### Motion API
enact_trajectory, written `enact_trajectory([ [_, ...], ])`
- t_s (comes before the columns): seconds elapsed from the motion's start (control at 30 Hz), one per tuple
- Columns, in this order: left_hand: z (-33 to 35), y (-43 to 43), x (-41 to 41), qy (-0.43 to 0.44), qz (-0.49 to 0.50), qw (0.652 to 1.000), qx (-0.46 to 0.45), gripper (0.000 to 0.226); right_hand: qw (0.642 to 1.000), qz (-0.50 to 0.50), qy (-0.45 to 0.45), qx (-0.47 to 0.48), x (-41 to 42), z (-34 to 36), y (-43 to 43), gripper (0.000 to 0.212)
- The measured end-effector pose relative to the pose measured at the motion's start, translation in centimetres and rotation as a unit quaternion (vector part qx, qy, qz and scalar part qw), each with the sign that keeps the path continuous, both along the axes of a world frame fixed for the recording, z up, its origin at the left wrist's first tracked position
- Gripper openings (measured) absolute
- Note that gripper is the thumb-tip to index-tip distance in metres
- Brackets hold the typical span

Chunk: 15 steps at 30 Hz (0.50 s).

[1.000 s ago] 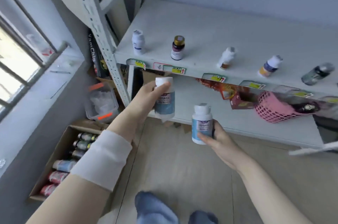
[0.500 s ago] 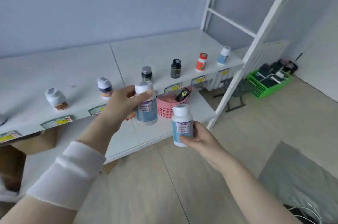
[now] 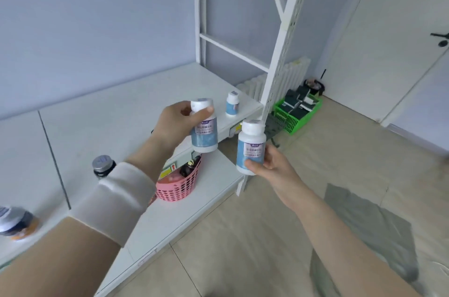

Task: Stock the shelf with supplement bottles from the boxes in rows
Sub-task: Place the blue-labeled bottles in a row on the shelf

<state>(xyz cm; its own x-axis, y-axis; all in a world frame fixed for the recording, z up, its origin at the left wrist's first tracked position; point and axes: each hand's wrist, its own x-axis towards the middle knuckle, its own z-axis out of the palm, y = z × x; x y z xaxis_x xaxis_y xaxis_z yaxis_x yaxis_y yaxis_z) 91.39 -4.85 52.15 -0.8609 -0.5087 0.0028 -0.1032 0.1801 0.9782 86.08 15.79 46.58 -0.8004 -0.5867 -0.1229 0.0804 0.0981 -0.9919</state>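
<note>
Head view gave me the left hand (image 3: pixel 175 124) curled round an upright white-capped plastic bottle with a pale blue label (image 3: pixel 204 134), held over the front edge of the white metal shelf (image 3: pixel 121 107). I saw the right hand (image 3: pixel 274 165) gripping a second matching bottle (image 3: pixel 251 148) low down, just right of the left fingers. A third such bottle (image 3: pixel 232 103) stood on the shelf beyond the left fingertips, and a pink perforated basket (image 3: pixel 177 187) sat below that wrist

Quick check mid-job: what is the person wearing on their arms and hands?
Both the left hand and right hand are ungloved, no rings visible. A wide white elastic band with a raised ridge wraps the left forearm. The right forearm shows no sleeve, band or watch.
</note>
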Motion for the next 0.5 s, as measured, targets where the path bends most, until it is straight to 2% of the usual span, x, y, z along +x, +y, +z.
enact_trajectory([
  [0.1, 0.1, -2.3, -3.8, 0.001, -0.002, 1.000, 0.007, 0.023, 1.000, -0.020, 0.001, 0.008, -3.7, 0.1, -1.6, 0.047],
  [0.27, -1.2, -5.1, -9.3, -0.012, 0.000, 1.000, 0.003, 0.012, 1.000, -0.030, -0.007, 0.009, -8.5, -0.6, -4.4, 0.033],
  [0.37, -1.9, -6.7, -12.6, -0.023, 0.012, 1.000, 0.005, 0.024, 1.000, -0.018, -0.003, 0.000, -12.2, -0.8, -6.2, 0.033],
  [0.5, -2.5, -8.8, -17.6, -0.036, 0.038, 0.999, -0.006, 0.028, 1.000, -0.002, 0.010, -0.018, -18.3, -0.4, -8.7, 0.036],
])
